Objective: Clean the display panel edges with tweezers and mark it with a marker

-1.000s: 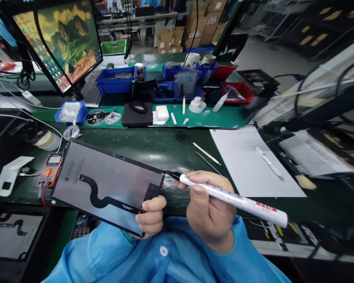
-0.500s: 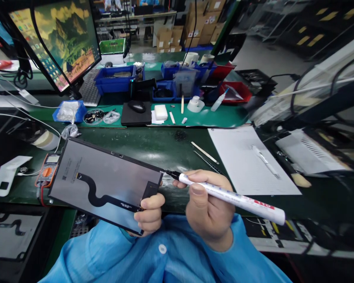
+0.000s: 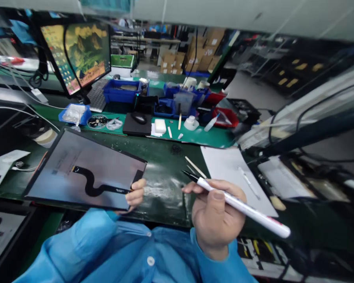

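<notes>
Left fingers (image 3: 137, 189) closed on screen panel (image 3: 85, 169) edge | panel thin, stiff, fragile: hold by edges | right fingers (image 3: 194, 188) curled around light marker pen (image 3: 242, 208)

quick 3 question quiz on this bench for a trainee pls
1. Which hand holds the white marker pen with the black tip, left or right?
2. True or false: that tip touches the grey rectangular display panel with the black S-shaped flex cable.
3. What slender white item lies on the white sheet of paper?

Key:
1. The right hand.
2. False: the tip is apart from the panel.
3. A white pen.
</notes>
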### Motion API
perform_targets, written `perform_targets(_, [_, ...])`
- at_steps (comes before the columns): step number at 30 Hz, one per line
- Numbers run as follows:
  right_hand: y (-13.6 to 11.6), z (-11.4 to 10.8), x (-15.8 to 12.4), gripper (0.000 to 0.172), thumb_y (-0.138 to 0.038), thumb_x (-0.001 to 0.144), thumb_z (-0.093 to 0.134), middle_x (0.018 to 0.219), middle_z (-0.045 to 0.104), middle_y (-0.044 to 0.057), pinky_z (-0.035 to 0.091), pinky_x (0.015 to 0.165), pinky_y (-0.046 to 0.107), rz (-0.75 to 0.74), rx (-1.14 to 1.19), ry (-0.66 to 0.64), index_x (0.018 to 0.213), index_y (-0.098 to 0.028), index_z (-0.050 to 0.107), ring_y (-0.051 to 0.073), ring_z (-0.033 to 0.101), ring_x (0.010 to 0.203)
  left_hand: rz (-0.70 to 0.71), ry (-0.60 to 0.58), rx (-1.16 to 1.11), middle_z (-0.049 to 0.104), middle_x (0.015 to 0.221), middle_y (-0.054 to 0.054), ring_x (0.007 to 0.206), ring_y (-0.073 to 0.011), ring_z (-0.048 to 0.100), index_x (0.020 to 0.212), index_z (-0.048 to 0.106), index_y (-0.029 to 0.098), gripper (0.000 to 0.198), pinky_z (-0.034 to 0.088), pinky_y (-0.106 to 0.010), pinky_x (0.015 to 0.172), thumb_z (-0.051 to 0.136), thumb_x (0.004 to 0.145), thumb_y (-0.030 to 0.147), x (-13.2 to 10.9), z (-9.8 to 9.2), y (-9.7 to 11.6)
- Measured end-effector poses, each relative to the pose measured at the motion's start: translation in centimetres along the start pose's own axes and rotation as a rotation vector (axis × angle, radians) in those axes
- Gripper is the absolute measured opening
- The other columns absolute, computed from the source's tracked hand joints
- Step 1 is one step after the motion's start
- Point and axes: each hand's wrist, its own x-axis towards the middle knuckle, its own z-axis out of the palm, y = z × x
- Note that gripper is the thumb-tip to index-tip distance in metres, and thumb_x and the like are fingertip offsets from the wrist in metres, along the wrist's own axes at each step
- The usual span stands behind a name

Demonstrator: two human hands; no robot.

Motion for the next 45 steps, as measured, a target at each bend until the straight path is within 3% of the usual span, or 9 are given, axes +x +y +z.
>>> perform_targets(3, [-0.3,-0.7,0.9,0.007,-0.025,0.091,0.066,0.073,0.065,-0.004,0.057,0.064,0.028,0.010,-0.088,0.020,0.092,-0.019,0.063,0.012,0.067,0.064,0.176,0.126,0.094,0.025,0.048,0.007,0.038,-0.0032,0.021,0.062,0.032,0.021,0.043,0.025,-0.017,0.047,0.015,0.099,0.031,0.4,-1.6,4.4])
perform_targets(6, [-0.4,-2.0,2.7,0.010,-0.026,0.089,0.068,0.072,0.068,-0.004,0.058,0.061,0.027,0.056,-0.122,0.071,0.091,-0.019,0.062,0.013,0.068,0.061,0.402,0.300,0.181,0.043,0.058,0.007,0.053,-0.0059,0.040,0.071,0.046,0.018,0.030,0.036,-0.021,0.060,0.034,0.097,0.025,-0.2,-2.0,8.8])
perform_targets(9, [-0.3,-3.8,4.9,0.003,-0.023,0.090,0.067,0.069,0.070,-0.002,0.056,0.044,0.026,0.029,-0.132,0.092,0.092,-0.021,0.067,0.016,0.069,0.054,0.539,0.410,0.363,0.055,0.073,0.006,0.071,-0.0119,0.051,0.086,0.054,0.019,0.010,0.037,-0.025,0.070,0.055,0.091,0.028,-1.8,-0.6,11.7])
perform_targets(11, [-0.2,-5.0,6.0,0.010,-0.022,0.092,0.063,0.065,0.071,-0.001,0.058,0.040,0.029,0.018,-0.065,0.067,0.095,-0.027,0.071,0.019,0.069,0.050,0.507,0.430,0.670,0.058,0.074,0.004,0.072,-0.0156,0.053,0.093,0.053,0.022,0.011,0.034,-0.028,0.069,0.049,0.095,0.032,-3.1,1.2,12.4])
perform_targets(17, [-0.3,-6.2,6.4,0.025,-0.028,0.082,0.073,0.078,0.077,-0.001,0.063,0.060,0.029,0.375,0.132,0.088,0.104,-0.023,0.064,0.016,0.074,0.065,0.437,0.250,1.043,0.065,0.086,0.000,0.077,-0.0197,0.060,0.099,0.055,0.025,0.014,0.034,-0.029,0.068,0.041,0.096,0.026,-5.0,5.9,10.7])
perform_targets(23, [-0.1,-4.8,4.7,0.031,-0.033,0.078,0.076,0.100,0.078,0.006,0.061,0.080,0.038,0.648,0.268,-0.148,0.104,-0.024,0.064,0.022,0.075,0.091,0.389,0.132,0.940,0.066,0.085,0.003,0.075,-0.0176,0.061,0.097,0.054,0.027,0.014,0.038,-0.026,0.069,0.040,0.095,0.024,-4.1,7.5,6.9])
perform_targets(27, [-0.3,-3.8,2.8,0.026,-0.036,0.084,0.070,0.111,0.076,0.005,0.054,0.099,0.046,0.779,0.379,-0.207,0.107,-0.027,0.062,0.023,0.071,0.107,0.324,0.110,0.849,0.063,0.079,0.004,0.069,-0.0164,0.057,0.093,0.053,0.027,0.012,0.038,-0.026,0.067,0.041,0.095,0.027,-3.8,7.9,5.1])
perform_targets(33, [-0.8,-2.0,1.9,0.024,-0.041,0.090,0.062,0.119,0.073,0.006,0.039,0.112,0.058,0.816,0.407,-0.224,0.110,-0.028,0.059,0.025,0.064,0.119,0.303,0.100,0.830,0.062,0.078,0.004,0.065,-0.0151,0.054,0.090,0.053,0.027,0.013,0.037,-0.026,0.065,0.041,0.093,0.024,-3.0,8.0,4.4])
perform_targets(45, [0.0,-1.0,2.4,0.025,-0.044,0.093,0.057,0.123,0.072,0.006,0.038,0.113,0.060,0.811,0.339,-0.295,0.113,-0.030,0.058,0.027,0.062,0.122,0.351,0.095,0.841,0.062,0.079,0.008,0.067,-0.0129,0.057,0.092,0.052,0.028,0.011,0.037,-0.024,0.062,0.044,0.096,0.022,-1.8,7.3,4.3])
